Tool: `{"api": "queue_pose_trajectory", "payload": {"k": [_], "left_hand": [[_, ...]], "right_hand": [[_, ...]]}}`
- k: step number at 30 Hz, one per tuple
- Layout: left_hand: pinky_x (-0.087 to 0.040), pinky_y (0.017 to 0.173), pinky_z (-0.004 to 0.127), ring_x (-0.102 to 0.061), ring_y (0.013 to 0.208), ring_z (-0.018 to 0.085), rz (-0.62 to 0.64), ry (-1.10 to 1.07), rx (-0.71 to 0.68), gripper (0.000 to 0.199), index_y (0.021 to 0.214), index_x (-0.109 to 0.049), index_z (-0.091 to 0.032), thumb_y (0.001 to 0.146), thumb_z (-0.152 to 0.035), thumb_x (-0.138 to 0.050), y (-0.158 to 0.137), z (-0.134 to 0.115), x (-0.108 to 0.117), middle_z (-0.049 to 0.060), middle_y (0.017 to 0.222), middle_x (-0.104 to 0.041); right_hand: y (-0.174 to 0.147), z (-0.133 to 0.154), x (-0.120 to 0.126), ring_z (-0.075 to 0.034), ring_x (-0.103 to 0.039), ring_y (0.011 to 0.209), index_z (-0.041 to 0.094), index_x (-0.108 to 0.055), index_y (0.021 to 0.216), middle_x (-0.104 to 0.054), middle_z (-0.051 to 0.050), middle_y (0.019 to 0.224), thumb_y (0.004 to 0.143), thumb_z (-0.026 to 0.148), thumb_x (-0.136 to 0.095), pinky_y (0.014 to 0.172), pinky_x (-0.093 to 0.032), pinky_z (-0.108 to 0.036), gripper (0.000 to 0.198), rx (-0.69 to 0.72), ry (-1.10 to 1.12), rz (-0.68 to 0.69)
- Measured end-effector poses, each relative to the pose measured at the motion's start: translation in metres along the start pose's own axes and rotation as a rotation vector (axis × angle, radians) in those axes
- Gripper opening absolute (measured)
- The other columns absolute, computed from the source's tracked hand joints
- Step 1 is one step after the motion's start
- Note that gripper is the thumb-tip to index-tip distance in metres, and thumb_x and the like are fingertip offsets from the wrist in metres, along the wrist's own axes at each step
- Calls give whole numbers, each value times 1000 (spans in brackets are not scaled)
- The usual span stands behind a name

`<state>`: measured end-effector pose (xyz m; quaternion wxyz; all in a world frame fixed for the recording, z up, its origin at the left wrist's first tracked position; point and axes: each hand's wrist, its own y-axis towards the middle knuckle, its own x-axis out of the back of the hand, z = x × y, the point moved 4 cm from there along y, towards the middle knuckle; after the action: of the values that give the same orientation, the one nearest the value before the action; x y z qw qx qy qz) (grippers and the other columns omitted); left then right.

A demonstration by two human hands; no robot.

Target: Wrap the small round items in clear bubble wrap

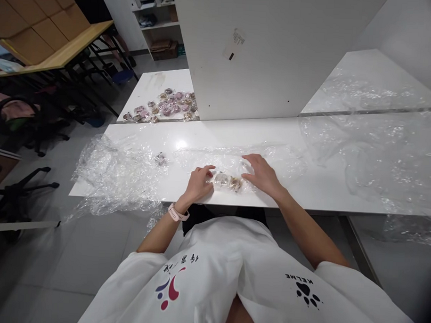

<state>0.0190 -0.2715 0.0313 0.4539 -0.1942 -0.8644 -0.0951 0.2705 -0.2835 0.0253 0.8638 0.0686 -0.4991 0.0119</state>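
Observation:
Two small brownish items in clear wrapping (229,181) lie on a sheet of clear bubble wrap (205,156) near the table's front edge. My left hand (200,182) rests at their left side, its fingers apart and its thumb stretched toward them. On their right, my right hand (261,175) is spread, with its thumb and forefinger on or just over the film. Neither hand is closed around anything. What exactly the wrapped items are is too small to tell.
Crumpled clear film (119,177) heaps at the left, beside a single dark wrapped item (160,158). Several wrapped items (175,103) cluster on the far left table. More film (371,153) spreads to the right. An upright white panel (268,55) stands behind the table.

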Motion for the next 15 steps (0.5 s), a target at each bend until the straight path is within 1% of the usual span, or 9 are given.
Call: {"api": "queue_pose_trajectory", "payload": {"k": [2,4,5,7,9,11,12,13,15], "left_hand": [[-47,99,52,-55,120,30,-53,93,-77,66,141,-44,-21,78,-7,-55,-12,2,7,11,128,-62],[-41,109,55,-42,139,31,-103,149,-228,66,146,-38,-22,83,-6,-49,-24,-3,10,13,147,-48],[-36,115,55,-34,146,30,-91,154,-333,64,147,-37,-22,86,-5,-46,-28,-8,8,12,153,-43],[-28,122,53,-25,152,25,20,133,-536,62,150,-33,-25,92,-8,-42,-32,-18,-1,8,158,-38],[-22,124,53,-24,153,25,159,111,-627,61,154,-27,-26,97,-22,-47,-28,-22,-13,8,160,-37],[-22,124,54,-25,152,29,231,90,-596,71,157,-23,-25,95,-39,-56,-18,-19,-20,11,162,-33],[-24,123,55,-27,151,30,234,74,-557,75,156,-24,-25,93,-45,-59,-13,-16,-21,12,161,-33],[-27,122,55,-31,149,31,225,55,-519,75,155,-27,-24,92,-46,-61,-8,-12,-21,13,160,-35],[-39,115,53,-43,140,31,188,-1,-452,64,150,-36,-23,93,-38,-60,-5,-6,-16,14,151,-47]], "right_hand": [[-19,4,11,-34,-49,127,23,-51,140,-48,-14,147,94,38,-54,97,-47,-48,49,66,-46,-208],[-39,13,17,-31,-50,127,23,-56,135,-55,-13,140,98,38,-50,103,-43,-49,41,175,-37,-322],[-47,19,16,-30,-52,125,24,-58,133,-59,-12,135,99,39,-49,105,-42,-48,38,258,-19,-303],[-58,30,5,-28,-51,129,26,-57,135,-61,-10,135,98,45,-52,108,-41,-46,42,428,11,-146],[-60,33,-11,-30,-44,138,25,-47,146,-51,-11,148,95,55,-54,111,-38,-48,60,494,8,33],[-55,27,-24,-31,-38,143,24,-35,155,-41,-12,157,92,61,-55,112,-37,-51,75,454,-4,137],[-52,23,-28,-32,-38,143,24,-32,156,-40,-12,157,92,61,-55,112,-37,-51,78,426,-2,165],[-49,19,-31,-32,-39,142,25,-31,156,-41,-12,156,92,60,-56,111,-38,-52,78,403,10,184],[-48,14,-30,-31,-44,137,25,-36,154,-47,-11,152,93,56,-56,109,-40,-51,71,383,56,191]]}}
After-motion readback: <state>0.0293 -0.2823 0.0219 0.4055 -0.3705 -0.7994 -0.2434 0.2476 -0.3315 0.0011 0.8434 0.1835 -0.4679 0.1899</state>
